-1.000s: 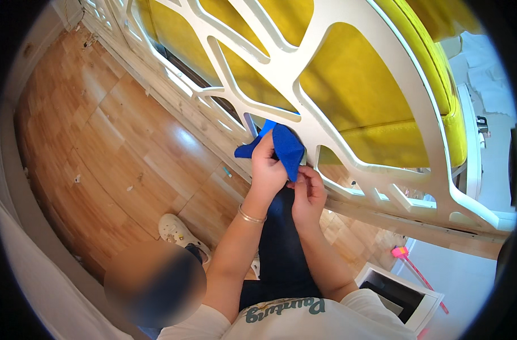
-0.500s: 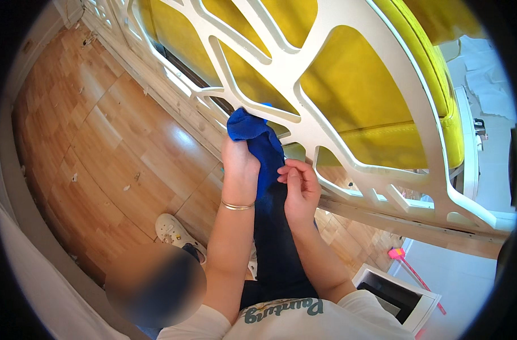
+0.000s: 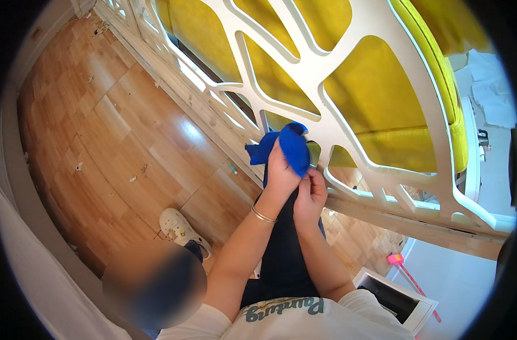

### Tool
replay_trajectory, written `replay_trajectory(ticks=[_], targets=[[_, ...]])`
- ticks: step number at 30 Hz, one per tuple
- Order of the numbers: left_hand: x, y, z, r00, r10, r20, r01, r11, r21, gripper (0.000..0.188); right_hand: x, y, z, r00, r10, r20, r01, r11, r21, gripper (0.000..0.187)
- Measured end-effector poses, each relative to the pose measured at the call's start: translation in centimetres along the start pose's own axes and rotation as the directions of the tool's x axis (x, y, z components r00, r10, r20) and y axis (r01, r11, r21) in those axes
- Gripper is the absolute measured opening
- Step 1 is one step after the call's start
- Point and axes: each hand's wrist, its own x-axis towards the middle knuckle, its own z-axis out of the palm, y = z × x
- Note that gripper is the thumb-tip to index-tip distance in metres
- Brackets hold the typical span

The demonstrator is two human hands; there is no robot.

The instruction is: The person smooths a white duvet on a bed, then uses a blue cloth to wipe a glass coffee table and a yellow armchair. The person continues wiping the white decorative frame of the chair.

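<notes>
A blue cloth (image 3: 296,148) is bunched in my left hand (image 3: 282,173), with one end flopping out to the left past the wrist. My right hand (image 3: 311,195) is close beside it, thumb and fingers pinched at the cloth's lower tip. Just beyond both hands rises a white openwork panel (image 3: 312,75) with branching, rounded cut-outs. Whether the cloth touches the panel I cannot tell. Through the gaps shows a yellow upholstered seat (image 3: 383,96).
Wood-look floor (image 3: 122,147) with small scraps spreads on the left. A blurred round shape (image 3: 155,283) and a light clog (image 3: 182,228) are at lower left. At lower right are a white open box (image 3: 397,300) and a pink-headed stick (image 3: 395,259).
My left hand has moved right and turned, bringing the cloth against my right hand. The cloth is now bunched instead of hanging lengthwise. My right fingers have closed on its tip.
</notes>
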Motion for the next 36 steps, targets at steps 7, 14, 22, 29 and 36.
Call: replay_trajectory(ticks=[7,14,22,29,36], targets=[[-2.0,-7.2,-3.8,0.986,0.152,-0.068,-0.109,0.898,0.426,0.024,0.5,1.7,1.4,0.988,0.092,0.124,-0.087,0.995,-0.04,0.015],[0.9,-6.2,-5.4,0.877,0.009,-0.48,0.004,1.0,0.026,0.024,1.3,1.6,3.8,0.967,0.099,0.233,-0.081,0.993,-0.086,0.02],[0.8,-11.3,-4.6,0.96,-0.209,-0.187,0.223,0.973,0.057,0.03,2.2,2.9,6.4,0.976,0.146,0.159,-0.123,0.982,-0.146,0.026],[5.0,-11.8,-9.6,0.944,0.115,0.309,-0.321,0.534,0.782,0.04,3.5,5.7,6.5,0.961,0.116,0.25,-0.038,0.954,-0.297,0.028],[9.1,-13.2,-11.3,0.982,0.171,0.082,-0.165,0.565,0.809,0.042,4.7,3.9,10.0,0.943,0.041,0.332,0.06,0.955,-0.29,0.028]])
